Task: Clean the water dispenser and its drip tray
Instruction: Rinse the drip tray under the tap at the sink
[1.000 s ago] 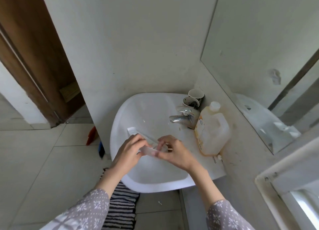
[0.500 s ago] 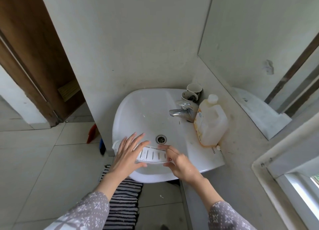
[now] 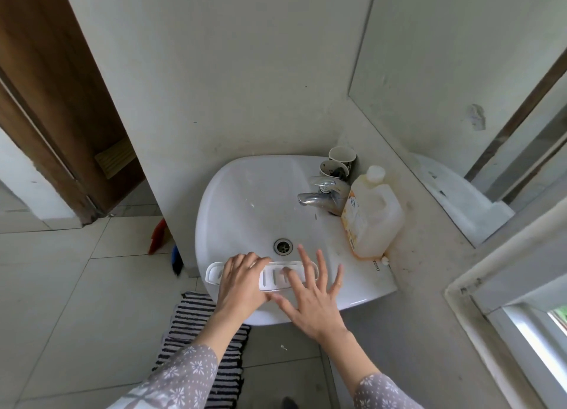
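Looking down into the basin, we saw the drip tray (image 3: 277, 274), a long white plastic piece with rounded ends and slotted ribs, lying across the near part of the sink (image 3: 245, 193), just this side of the round metal drain (image 3: 283, 246). The sink was smooth white ceramic, oval-bowled, with a flat ledge on its right. Our left hand (image 3: 242, 281) lay palm-down over the tray's left half, fingers bent over its far edge and the thumb tucked at the near edge, gripping it. Our right hand (image 3: 314, 298) hovered over the tray's right end, palm down, all five fingers straight and fanned wide apart, holding nothing; we could not tell whether the fingertips touched the plastic. Both sleeves were grey with small white flowers.

We counted one chrome tap (image 3: 322, 195), its spout pointing left over the bowl; two paper cups (image 3: 337, 163) standing behind it in the corner; and one cloudy, squarish plastic jug (image 3: 372, 215) with a white cap and an orange label, on the stained ledge. One striped mat (image 3: 199, 325), black and white, lay on the pale floor tiles below.
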`<state>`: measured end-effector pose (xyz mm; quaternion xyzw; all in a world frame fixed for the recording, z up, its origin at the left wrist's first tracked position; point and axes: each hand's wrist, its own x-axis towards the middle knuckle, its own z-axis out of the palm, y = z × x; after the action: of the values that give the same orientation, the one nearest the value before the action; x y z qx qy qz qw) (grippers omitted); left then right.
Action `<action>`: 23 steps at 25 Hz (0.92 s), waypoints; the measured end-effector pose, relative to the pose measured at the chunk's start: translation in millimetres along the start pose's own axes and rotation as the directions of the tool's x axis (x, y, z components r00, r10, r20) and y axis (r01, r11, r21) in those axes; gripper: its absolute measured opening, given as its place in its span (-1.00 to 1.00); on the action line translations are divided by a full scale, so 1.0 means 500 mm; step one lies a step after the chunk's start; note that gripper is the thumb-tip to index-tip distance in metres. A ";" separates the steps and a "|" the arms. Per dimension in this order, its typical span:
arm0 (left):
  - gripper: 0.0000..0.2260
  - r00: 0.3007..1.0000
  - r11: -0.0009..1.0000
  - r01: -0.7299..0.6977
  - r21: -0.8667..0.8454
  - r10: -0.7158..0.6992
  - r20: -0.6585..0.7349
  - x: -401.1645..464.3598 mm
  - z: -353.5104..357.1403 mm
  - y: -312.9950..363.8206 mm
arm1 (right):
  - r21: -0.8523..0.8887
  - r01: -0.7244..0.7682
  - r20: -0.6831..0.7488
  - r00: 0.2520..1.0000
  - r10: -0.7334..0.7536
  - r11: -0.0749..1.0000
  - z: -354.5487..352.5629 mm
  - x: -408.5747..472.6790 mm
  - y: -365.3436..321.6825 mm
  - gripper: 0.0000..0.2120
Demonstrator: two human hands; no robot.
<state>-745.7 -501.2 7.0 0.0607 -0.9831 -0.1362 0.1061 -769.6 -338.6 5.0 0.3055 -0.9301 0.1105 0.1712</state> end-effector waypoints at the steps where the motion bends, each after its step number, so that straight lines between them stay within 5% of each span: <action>1: -0.39 1.000 1.000 -0.004 0.010 0.004 0.004 0.000 0.003 0.000 | 0.020 -0.083 0.025 0.996 0.082 0.996 0.001 0.002 -0.001 -0.59; 9: -0.43 1.000 0.999 0.015 -0.043 -0.016 -0.008 0.011 -0.006 -0.005 | 0.038 -0.141 0.019 0.990 0.141 0.989 0.023 0.004 -0.012 -0.55; 19: -0.44 0.995 0.999 0.034 -0.033 -0.031 0.090 0.010 -0.009 -0.010 | 0.043 0.080 0.007 0.997 -0.081 0.996 0.024 0.002 -0.026 -0.64; 23: -0.45 0.994 0.993 0.085 -0.076 -0.080 0.068 0.014 -0.016 -0.003 | 0.090 0.044 -0.016 0.999 -0.042 0.995 0.026 -0.010 -0.031 -0.69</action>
<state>-750.4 -506.0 15.5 0.0928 -0.9765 -0.1811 0.0706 -760.0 -352.3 -7.5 0.3321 -0.9162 0.1507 0.1662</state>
